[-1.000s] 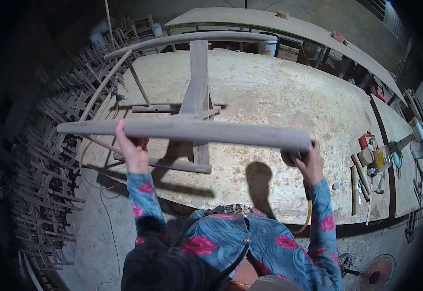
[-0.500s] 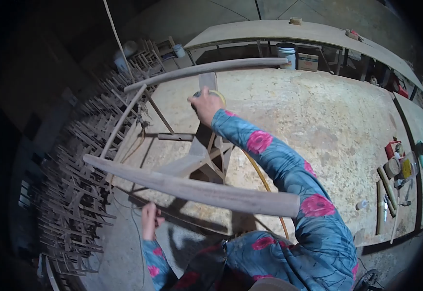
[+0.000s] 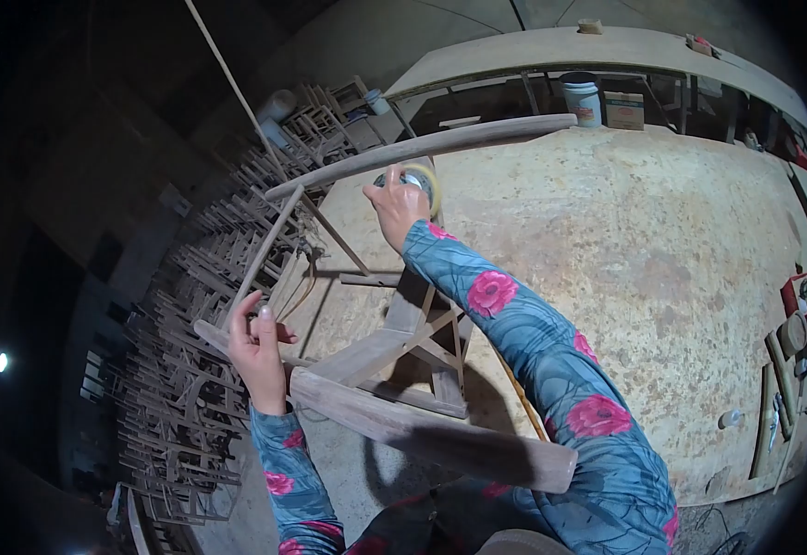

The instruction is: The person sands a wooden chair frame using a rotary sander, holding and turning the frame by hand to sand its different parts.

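Note:
A wooden chair frame (image 3: 385, 344) lies on the worktable, its long curved near leg (image 3: 431, 427) crossing in front of me. My right hand (image 3: 398, 211) is wrapped over a round disc sander (image 3: 432, 188) with a yellowish rim, at the far part of the frame. The sander's contact with the wood is hidden. My left hand (image 3: 258, 350) is raised over the left end of the near leg, fingers apart, holding nothing. Whether it touches the wood I cannot tell. An orange hose (image 3: 519, 393) runs beneath my right forearm.
The blotchy worktable (image 3: 607, 250) extends right, with wooden sticks (image 3: 780, 384), a small bottle (image 3: 729, 419) and a red box (image 3: 796, 294) near its edge. Many stacked wooden frames (image 3: 177, 388) fill the left floor. A white bucket (image 3: 582, 104) and a cardboard box (image 3: 624, 111) stand behind.
My left hand has risen from below the near leg to above it, and its fingers have spread. The sander in my right hand now shows more of its rim. The view has shifted left.

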`<state>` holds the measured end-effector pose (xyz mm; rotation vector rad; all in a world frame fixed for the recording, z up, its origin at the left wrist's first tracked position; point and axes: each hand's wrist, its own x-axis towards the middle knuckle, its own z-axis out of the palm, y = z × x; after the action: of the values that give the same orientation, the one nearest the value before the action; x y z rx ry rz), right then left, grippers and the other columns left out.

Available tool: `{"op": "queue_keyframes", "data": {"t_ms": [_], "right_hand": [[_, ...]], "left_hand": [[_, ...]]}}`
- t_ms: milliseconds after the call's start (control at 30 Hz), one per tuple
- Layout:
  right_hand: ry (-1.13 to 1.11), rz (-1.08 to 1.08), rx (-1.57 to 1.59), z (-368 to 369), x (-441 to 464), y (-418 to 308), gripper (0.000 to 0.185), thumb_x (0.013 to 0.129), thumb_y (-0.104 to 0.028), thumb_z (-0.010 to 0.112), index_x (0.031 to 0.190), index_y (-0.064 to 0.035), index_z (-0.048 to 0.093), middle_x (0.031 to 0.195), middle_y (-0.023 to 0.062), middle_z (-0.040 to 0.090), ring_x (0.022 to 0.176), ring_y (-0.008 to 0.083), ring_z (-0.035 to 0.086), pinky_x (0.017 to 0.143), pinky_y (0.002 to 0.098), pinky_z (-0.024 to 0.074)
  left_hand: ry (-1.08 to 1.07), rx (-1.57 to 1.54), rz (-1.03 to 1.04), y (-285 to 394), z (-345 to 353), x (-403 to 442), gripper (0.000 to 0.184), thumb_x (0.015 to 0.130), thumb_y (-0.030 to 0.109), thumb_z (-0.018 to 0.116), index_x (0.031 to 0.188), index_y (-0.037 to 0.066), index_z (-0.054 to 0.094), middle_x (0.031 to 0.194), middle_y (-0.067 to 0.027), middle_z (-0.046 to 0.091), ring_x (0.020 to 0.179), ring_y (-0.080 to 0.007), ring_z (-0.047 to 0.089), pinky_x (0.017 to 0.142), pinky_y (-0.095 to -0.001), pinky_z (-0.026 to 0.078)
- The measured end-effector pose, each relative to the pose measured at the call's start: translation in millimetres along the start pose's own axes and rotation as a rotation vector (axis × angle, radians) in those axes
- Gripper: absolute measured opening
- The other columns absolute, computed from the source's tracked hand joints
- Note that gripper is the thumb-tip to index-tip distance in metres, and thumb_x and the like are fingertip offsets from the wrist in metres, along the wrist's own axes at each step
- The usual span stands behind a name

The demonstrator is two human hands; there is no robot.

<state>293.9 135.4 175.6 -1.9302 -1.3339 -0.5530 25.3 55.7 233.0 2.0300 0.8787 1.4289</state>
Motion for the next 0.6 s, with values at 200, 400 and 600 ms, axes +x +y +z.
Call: {"op": "queue_keyframes", "data": {"t_ms": [200, 400, 600], "right_hand": [[0.022, 0.001, 0.010, -7, 6, 1, 0.026, 0.078, -0.006, 0.060, 0.100, -0.0188, 0.061, 0.114, 0.0254, 0.046, 0.065, 0.0306, 0.066, 0.054, 0.0366, 0.0548], [-0.015, 0.069, 0.055, -21, 6, 5, 0.030, 0.075, -0.005, 0.063, 0.102, -0.0189, 0.061, 0.109, 0.0225, 0.046, 0.067, 0.0312, 0.067, 0.058, 0.0365, 0.0559], [-0.039, 0.038, 0.051, -10, 5, -4, 0.031, 0.075, -0.005, 0.062, 0.102, -0.0184, 0.060, 0.108, 0.0222, 0.046, 0.068, 0.0316, 0.067, 0.058, 0.0368, 0.0560]], "left_hand": [[-0.214, 0.187, -0.215, 10, 0, -5, 0.034, 0.091, 0.017, 0.061, 0.120, 0.000, 0.052, 0.053, -0.0021, 0.054, 0.048, -0.0092, 0.055, 0.046, -0.0242, 0.044], [-0.222, 0.210, -0.176, 11, 2, -4, 0.032, 0.091, 0.017, 0.062, 0.116, -0.001, 0.054, 0.053, -0.0021, 0.053, 0.046, -0.0090, 0.054, 0.043, -0.0247, 0.042], [-0.186, 0.206, -0.172, 8, 1, -5, 0.032, 0.091, 0.018, 0.062, 0.115, -0.002, 0.055, 0.052, -0.0013, 0.051, 0.045, -0.0084, 0.052, 0.043, -0.0239, 0.040]]}}
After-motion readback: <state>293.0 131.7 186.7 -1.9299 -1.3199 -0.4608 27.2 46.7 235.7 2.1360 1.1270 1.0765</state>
